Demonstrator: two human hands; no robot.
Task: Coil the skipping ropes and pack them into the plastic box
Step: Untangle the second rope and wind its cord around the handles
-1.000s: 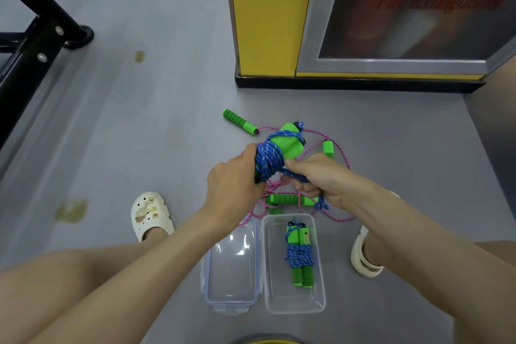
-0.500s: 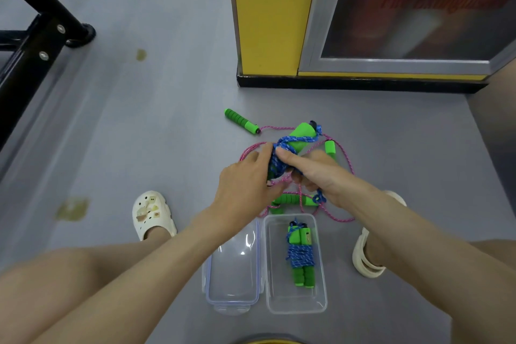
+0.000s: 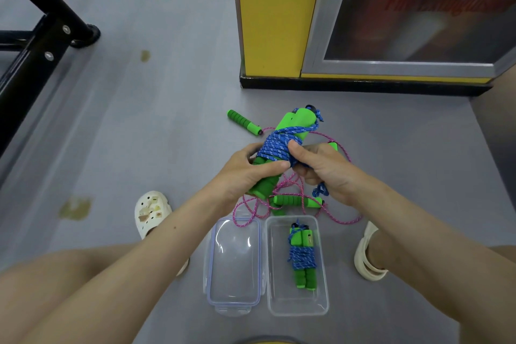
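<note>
Left hand point(image 3: 245, 173), right hand point(image 3: 326, 170) gripping coiled rope point(image 3: 275, 146) — handles slanting up-right

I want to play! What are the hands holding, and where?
The blue skipping rope: left hand round its green handles, right hand pinching the wound cord.

Even, soft light; edges bend, far cabinet perhaps blurred.

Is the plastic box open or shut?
Open: the lid lies flat beside the box, and a coiled blue rope shows inside it.
</note>
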